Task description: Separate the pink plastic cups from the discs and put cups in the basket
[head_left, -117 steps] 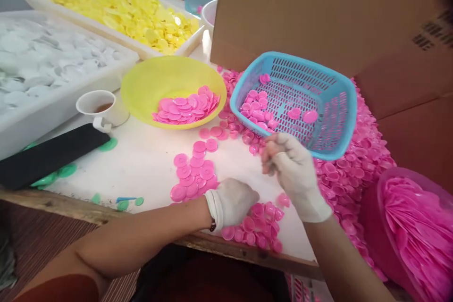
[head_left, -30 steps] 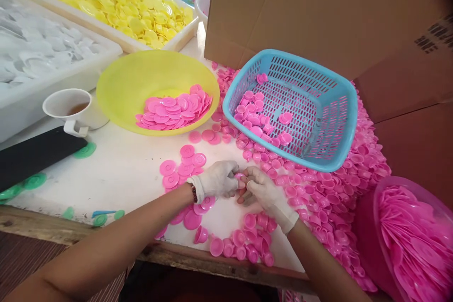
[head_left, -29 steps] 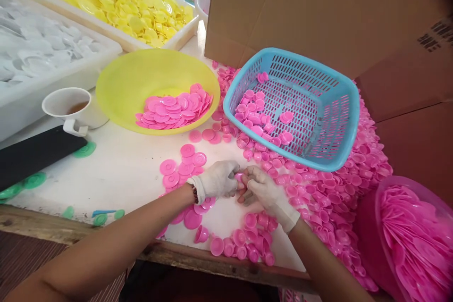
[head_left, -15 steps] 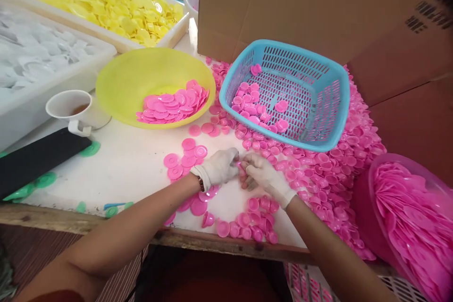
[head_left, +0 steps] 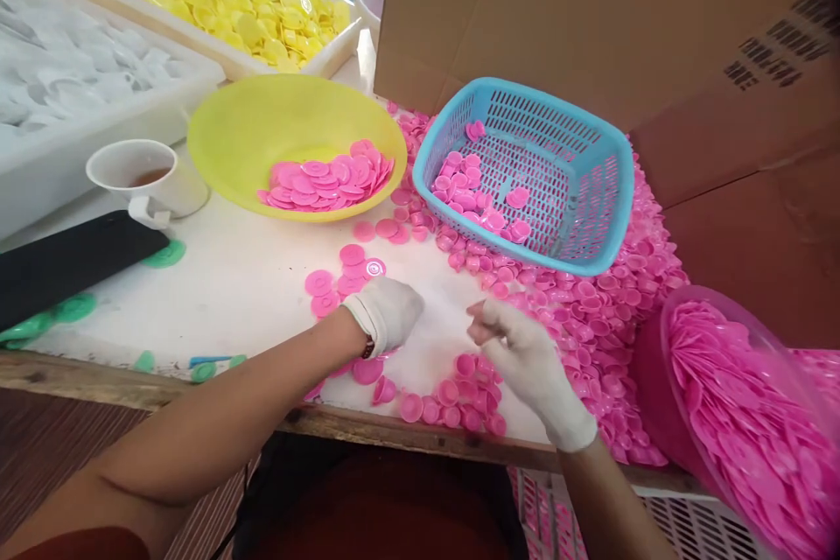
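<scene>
In the head view, the left hand (head_left: 387, 311) is resting palm down, fingers curled over flat pink discs (head_left: 341, 276) on the near table (head_left: 249, 289). To its right, the right hand (head_left: 518, 350) is hovering, fingertips pinching a small pink cup (head_left: 478, 334) above loose cups (head_left: 459, 398), near the blue basket (head_left: 591, 192).

The left hand (head_left: 387, 312) hides whatever lies under its palm. The white tray (head_left: 79, 118) and pink bowl (head_left: 741, 420) are cut off by the edges. The right hand (head_left: 525, 354) is motion-blurred.
</scene>
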The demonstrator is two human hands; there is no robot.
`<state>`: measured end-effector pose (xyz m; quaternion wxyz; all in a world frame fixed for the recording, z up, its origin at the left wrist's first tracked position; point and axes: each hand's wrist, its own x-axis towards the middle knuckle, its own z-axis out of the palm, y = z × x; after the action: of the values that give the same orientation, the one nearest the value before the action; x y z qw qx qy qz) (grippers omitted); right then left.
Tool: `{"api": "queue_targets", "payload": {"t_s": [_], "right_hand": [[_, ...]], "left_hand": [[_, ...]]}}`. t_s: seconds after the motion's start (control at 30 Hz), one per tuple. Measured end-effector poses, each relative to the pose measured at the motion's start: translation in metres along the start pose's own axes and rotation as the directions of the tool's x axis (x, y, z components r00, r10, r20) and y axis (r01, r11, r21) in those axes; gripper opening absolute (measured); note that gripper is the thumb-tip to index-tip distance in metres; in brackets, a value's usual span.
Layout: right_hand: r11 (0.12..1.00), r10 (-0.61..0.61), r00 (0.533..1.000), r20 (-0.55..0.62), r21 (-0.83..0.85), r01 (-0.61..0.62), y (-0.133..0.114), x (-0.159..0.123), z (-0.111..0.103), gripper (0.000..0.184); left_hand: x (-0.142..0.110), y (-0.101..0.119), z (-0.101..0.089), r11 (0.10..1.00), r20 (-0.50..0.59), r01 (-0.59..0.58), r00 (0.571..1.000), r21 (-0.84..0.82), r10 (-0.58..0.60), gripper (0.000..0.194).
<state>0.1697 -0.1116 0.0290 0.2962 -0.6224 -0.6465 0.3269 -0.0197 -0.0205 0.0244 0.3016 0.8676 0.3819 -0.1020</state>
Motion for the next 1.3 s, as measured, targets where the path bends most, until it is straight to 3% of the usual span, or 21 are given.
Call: {"api": "queue_targets", "payload": {"t_s": [0.07, 0.17, 0.27, 0.37, 0.43, 0.53, 0.63, 0.7, 0.9, 1.03, 1.1, 1.2, 1.23, 1.3], "right_hand": [[0.946, -0.073, 0.986, 0.149, -0.304, 0.116, 0.002, -0.013, 0.004, 0.020], [0.817, -0.015, 0.967, 0.253, -0.555, 0.158, 0.003, -0.024, 0.012, 0.021], [0.771, 0.058, 0.960, 0.273, -0.623, 0.131, 0.004, -0.022, 0.017, 0.012], [0.814, 0.027, 0.964, 0.264, -0.566, 0.132, 0.008, -0.012, 0.021, 0.010], [0.873, -0.038, 0.975, 0.217, -0.468, 0.139, 0.012, -0.002, 0.024, 0.015], [0.945, -0.188, 0.977, 0.098, -0.252, 0.207, 0.016, 0.018, 0.029, 0.024], [0.947, -0.304, 0.952, 0.042, -0.097, 0.307, 0.020, 0.038, 0.036, 0.026], [0.937, -0.340, 0.939, 0.049, -0.068, 0.342, 0.024, 0.047, 0.039, 0.029], [0.918, -0.375, 0.925, 0.056, -0.114, 0.379, 0.045, 0.043, 0.039, 0.033], [0.950, -0.303, 0.942, -0.146, -0.126, 0.286, 0.047, 0.038, 0.030, 0.036], [0.960, -0.277, 0.933, -0.230, -0.095, 0.262, 0.044, 0.037, 0.028, 0.041], [0.955, -0.297, 0.928, -0.227, -0.045, 0.294, 0.038, 0.036, 0.029, 0.032], [0.961, -0.272, 0.935, -0.226, -0.010, 0.277, 0.037, 0.036, 0.030, 0.026], [0.979, -0.131, 0.958, -0.256, 0.116, 0.165, 0.037, 0.036, 0.030, 0.015]], "left_hand": [[0.004, -0.001, 0.001, 0.998, -0.044, -0.057, 0.997, 0.006, 0.057, 0.012], [0.010, -0.005, 0.000, 0.992, -0.142, -0.128, 0.982, -0.003, 0.126, 0.011], [0.017, -0.008, 0.001, 0.977, -0.262, -0.170, 0.956, -0.126, 0.132, 0.006], [0.025, -0.010, 0.003, 0.901, -0.395, -0.230, 0.916, -0.369, 0.072, 0.011], [0.028, -0.010, 0.001, 0.778, -0.383, -0.240, 0.924, -0.581, -0.002, 0.013], [0.030, -0.012, -0.004, 0.487, -0.274, -0.199, 0.958, -0.851, -0.089, 0.014], [0.032, -0.016, -0.009, 0.196, -0.235, -0.208, 0.964, -0.958, -0.126, 0.023], [0.033, -0.018, -0.011, 0.116, -0.231, -0.215, 0.962, -0.970, -0.147, 0.027], [0.036, -0.022, -0.010, 0.175, -0.265, -0.233, 0.945, -0.957, -0.191, 0.023], [0.036, -0.020, -0.009, 0.259, -0.211, -0.158, 0.959, -0.953, -0.189, 0.026], [0.035, -0.016, -0.009, 0.268, -0.151, -0.108, 0.978, -0.957, -0.144, 0.029], [0.031, -0.012, -0.012, 0.265, -0.042, -0.041, 0.999, -0.963, 0.005, 0.026], [0.028, -0.010, -0.013, 0.299, -0.020, -0.028, 0.999, -0.954, 0.031, 0.024], [0.021, -0.008, -0.016, 0.486, -0.010, -0.027, 0.999, -0.874, 0.038, 0.021]]}}
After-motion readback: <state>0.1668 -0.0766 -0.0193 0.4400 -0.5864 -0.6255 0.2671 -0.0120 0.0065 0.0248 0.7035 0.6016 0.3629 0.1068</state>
